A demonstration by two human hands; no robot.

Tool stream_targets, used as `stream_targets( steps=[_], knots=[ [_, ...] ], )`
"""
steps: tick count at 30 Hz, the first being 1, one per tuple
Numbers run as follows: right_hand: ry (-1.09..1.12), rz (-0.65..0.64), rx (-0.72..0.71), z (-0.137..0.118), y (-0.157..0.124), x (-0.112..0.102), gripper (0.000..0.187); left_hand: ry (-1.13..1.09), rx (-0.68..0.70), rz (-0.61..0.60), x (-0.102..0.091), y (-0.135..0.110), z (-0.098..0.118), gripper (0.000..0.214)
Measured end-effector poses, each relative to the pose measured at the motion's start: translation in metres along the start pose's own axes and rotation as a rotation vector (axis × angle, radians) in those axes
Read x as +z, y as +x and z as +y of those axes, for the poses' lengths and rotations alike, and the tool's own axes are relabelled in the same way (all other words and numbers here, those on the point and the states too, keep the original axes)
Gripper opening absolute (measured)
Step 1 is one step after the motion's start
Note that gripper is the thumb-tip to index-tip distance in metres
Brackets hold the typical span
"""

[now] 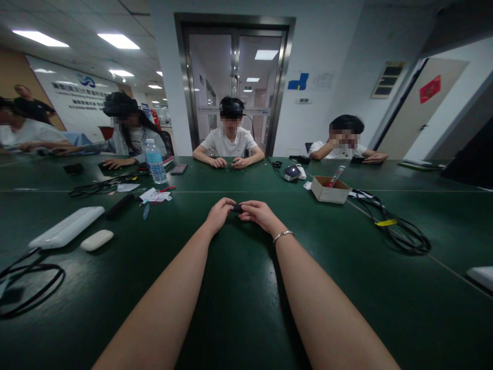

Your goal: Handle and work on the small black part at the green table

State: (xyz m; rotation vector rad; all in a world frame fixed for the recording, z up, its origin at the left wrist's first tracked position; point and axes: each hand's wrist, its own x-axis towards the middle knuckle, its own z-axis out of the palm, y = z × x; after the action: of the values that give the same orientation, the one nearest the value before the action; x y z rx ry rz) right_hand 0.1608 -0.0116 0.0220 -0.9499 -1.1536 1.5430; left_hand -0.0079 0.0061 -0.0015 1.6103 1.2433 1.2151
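Note:
My left hand [219, 213] and my right hand [259, 213] meet over the dark green table [239, 288], both arms stretched forward. Between their fingertips sits a small black object [237, 208], too small to name. Both hands have their fingers curled and pinched onto it from either side. A thin silver bracelet [283, 235] circles my right wrist.
A white keyboard [66, 226] and white mouse [96, 240] lie at the left, with a black cable loop [31, 285]. A water bottle [155, 161], paper scraps [154, 196], an open cardboard box [329, 188] and coiled black cables [400, 231] lie further off. Several other people sit along the far edge.

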Motion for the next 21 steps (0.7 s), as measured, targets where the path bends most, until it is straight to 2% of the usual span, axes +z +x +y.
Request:
stream_targets(
  steps=[3,8,12,21],
  knots=[
    [0.011,-0.002,0.0,0.0006,0.001,-0.0008,0.007,-0.06,-0.012,-0.049,-0.0002,-0.0001,0.0005,0.022],
    [0.025,0.013,-0.009,0.0006,0.0009,-0.0017,0.003,-0.085,0.041,-0.008,0.0006,-0.0023,0.0042,0.021],
    [0.033,0.0,-0.016,0.0004,-0.0001,-0.0021,0.004,-0.106,0.074,-0.022,0.0008,-0.004,0.0057,0.02],
    [0.027,-0.019,-0.018,0.0032,0.0014,-0.0056,0.016,-0.008,0.043,-0.038,-0.0029,-0.0049,0.0069,0.028]
  ],
)
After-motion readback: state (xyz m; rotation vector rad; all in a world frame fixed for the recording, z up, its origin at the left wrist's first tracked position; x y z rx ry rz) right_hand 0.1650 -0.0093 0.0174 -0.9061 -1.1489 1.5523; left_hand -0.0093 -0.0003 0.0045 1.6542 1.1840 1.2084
